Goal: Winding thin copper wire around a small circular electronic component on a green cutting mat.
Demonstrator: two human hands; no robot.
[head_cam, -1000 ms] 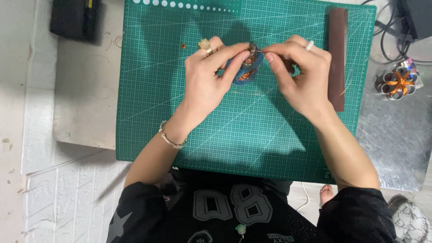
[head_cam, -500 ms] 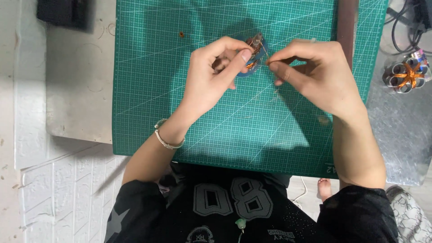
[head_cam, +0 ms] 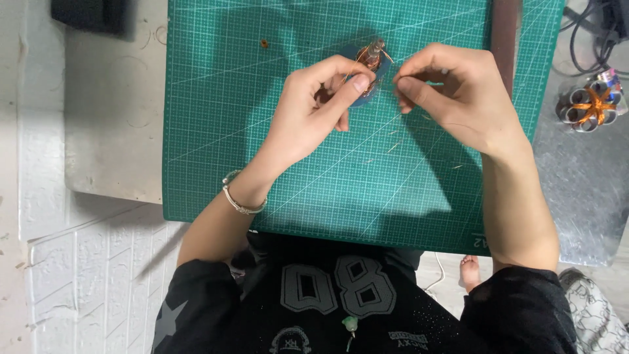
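I am pinching a small copper-wound coil [head_cam: 371, 60] between my left hand's [head_cam: 313, 108] thumb and fingertips, holding it just above the green mat [head_cam: 262, 164]. My right hand [head_cam: 452, 95] is closing its fingertips on a thin wire end beside the coil. The piece looks light and fiddly to me, the fine wire easily kinked, so I am gripping the stiffer blue body rather than the windings.
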